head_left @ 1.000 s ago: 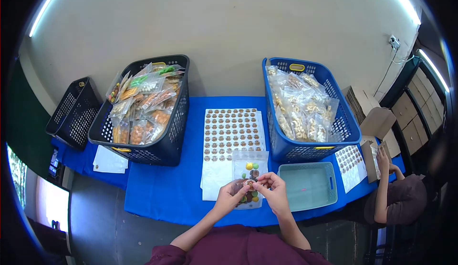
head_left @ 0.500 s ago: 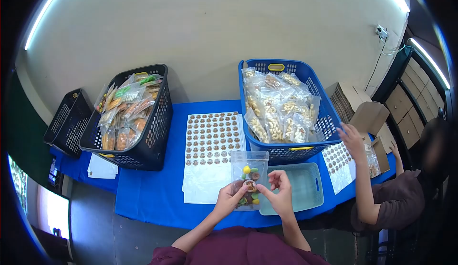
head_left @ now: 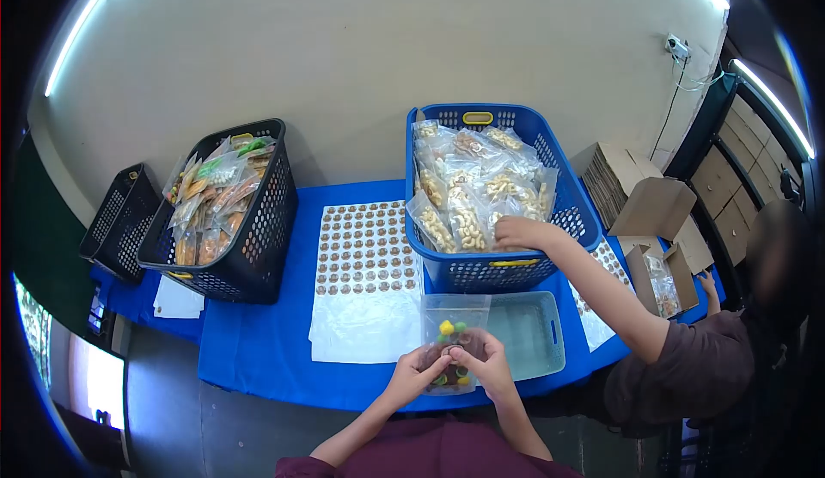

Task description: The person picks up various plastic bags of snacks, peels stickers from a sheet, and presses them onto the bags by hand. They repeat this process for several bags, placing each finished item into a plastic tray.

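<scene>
A clear pouch (head_left: 455, 313) with green, yellow and brown pieces inside is held upright between my two hands. My left hand (head_left: 418, 376) grips its left side, thumb on the pouch front. Closed on the right side is my right hand (head_left: 490, 366), its thumb pressed near the other thumb over a round sticker mostly hidden by the thumbs. Behind the pouch lies a pale green tray (head_left: 526, 332). A sheet of round brown stickers (head_left: 365, 250) is on the blue cloth to the left.
A blue basket (head_left: 516, 265) holds nut packets; a co-worker's hand (head_left: 520, 233) reaches into it. Black baskets (head_left: 258, 250) stand left, one full of packets. On the right are another sticker sheet (head_left: 593, 327), an open carton (head_left: 687, 280) with packets and stacked cardboard (head_left: 606, 186).
My right fingers have closed onto the pouch, with both thumbs now together over the sticker. The co-worker's hand has moved left into the blue basket. The view has shifted slightly.
</scene>
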### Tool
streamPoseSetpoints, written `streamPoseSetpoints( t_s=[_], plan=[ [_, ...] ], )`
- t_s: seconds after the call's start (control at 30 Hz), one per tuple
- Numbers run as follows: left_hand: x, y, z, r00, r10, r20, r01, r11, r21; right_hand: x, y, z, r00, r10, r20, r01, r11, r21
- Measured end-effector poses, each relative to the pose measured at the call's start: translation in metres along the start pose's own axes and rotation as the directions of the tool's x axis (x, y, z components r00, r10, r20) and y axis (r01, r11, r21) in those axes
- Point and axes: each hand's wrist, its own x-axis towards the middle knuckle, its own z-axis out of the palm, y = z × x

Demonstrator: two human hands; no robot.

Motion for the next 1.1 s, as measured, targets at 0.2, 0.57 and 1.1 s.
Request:
streamPoseSetpoints(
  t_s=[0.2, 0.57, 1.1],
  plan=[
    [-0.010, -0.004, 0.012, 0.994, 0.108, -0.001, -0.102, 0.940, 0.325, -0.008, -0.003, -0.014, 0.990, 0.111, 0.088, -0.115, 0.993, 0.041],
    [0.006, -0.009, 0.019, 0.998, -0.017, -0.056, 0.025, 0.988, 0.150, -0.020, 0.001, -0.017, 1.000, 0.028, -0.002, -0.028, 0.999, 0.027],
    [0.028, -0.006, 0.053, 0.995, 0.071, 0.070, -0.088, 0.953, 0.289, -0.036, 0.003, -0.052, 0.979, -0.049, -0.199, 0.063, 0.996, 0.065]
  ],
)
